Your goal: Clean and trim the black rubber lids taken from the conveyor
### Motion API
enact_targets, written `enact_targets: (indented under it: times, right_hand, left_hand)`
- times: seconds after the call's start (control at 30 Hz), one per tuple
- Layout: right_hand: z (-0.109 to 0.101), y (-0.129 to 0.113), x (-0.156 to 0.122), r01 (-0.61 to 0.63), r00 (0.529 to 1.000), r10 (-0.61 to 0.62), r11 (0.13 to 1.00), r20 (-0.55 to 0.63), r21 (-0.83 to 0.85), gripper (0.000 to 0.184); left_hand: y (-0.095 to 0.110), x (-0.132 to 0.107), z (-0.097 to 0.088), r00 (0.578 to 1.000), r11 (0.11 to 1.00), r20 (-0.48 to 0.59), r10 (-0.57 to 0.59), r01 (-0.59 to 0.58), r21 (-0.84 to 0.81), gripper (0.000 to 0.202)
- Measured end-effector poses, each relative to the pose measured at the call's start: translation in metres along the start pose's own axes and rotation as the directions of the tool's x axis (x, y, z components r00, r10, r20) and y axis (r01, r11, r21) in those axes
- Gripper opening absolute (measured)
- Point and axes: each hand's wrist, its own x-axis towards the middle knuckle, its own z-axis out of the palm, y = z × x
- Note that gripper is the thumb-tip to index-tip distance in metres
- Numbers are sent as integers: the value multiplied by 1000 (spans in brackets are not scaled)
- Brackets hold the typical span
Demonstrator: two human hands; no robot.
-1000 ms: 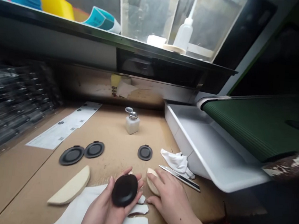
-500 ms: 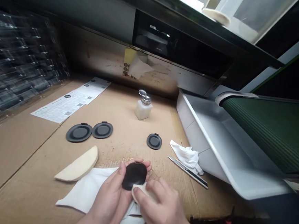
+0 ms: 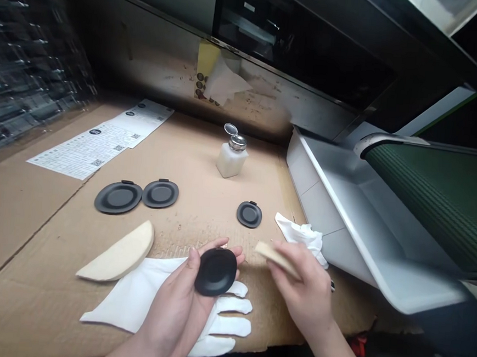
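A white glove (image 3: 138, 297) lies under the left hand (image 3: 171, 300), whose half-curled fingers cradle a black disc (image 3: 216, 272) against the palm. Just beside the disc, the right hand (image 3: 302, 282) pinches a cream sponge (image 3: 277, 259) between thumb and fingers.

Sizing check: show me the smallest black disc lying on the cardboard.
The black disc lying alone at right; the wide disc and the mid-sized disc sit together at left, both larger.
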Motion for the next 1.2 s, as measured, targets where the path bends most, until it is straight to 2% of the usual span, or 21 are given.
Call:
enact_targets:
  times: [0.13, 0.23, 0.4, 0.5, 0.63, 0.73, 0.9, 1.07, 1.13, 1.2]
  right_hand:
    - [2, -2, -14, 181, 972, -195, 977, 133, 114, 28]
    - [12, -10, -17, 216, 966, -227, 971, 119, 101, 23]
    - [34, -37, -14, 261, 963, -266, 960, 42, 99, 18]
    - [34, -42, -11, 297, 952, -302, 951, 55, 81, 17]
    - [17, -27, -12, 274, 947, -279, 960, 158, 54, 19]
    - [13, -25, -15, 257, 954, -259, 966, 154, 36, 20]
    - [37, -43, -2, 278, 954, -285, 957, 92, 82, 20]
    - [54, -50, 14, 140, 989, -139, 990, -47, 10, 24]
    - [53, -53, 11, 124, 992, -123, 992, -35, 32, 24]
    - [47, -54, 4, 153, 987, -157, 985, 38, 77, 25]
  left_hand:
    - [-2, 3, -4, 999, 1000, 36, -5, 6, -24, 45]
    - [-3, 4, -5, 998, 1000, 67, 15, -15, -7, 38]
    - [-4, 2, -5, 997, 1000, 78, 8, -9, 5, 34]
    - [-3, 1, -5, 997, 1000, 79, -13, 11, 22, 35]
    - [-3, 3, -7, 995, 1000, 102, 9, -7, -24, 35]
    - [-4, 4, -7, 994, 999, 103, 27, -24, -32, 33]
    - [-1, 0, -3, 997, 998, 70, -32, 36, -59, 41]
    - [1, -2, -1, 992, 998, 126, -3, 10, -55, 41]
    - [0, -2, -2, 993, 998, 121, -3, 10, -58, 42]
    - [0, -2, -3, 993, 998, 117, -19, 26, -56, 45]
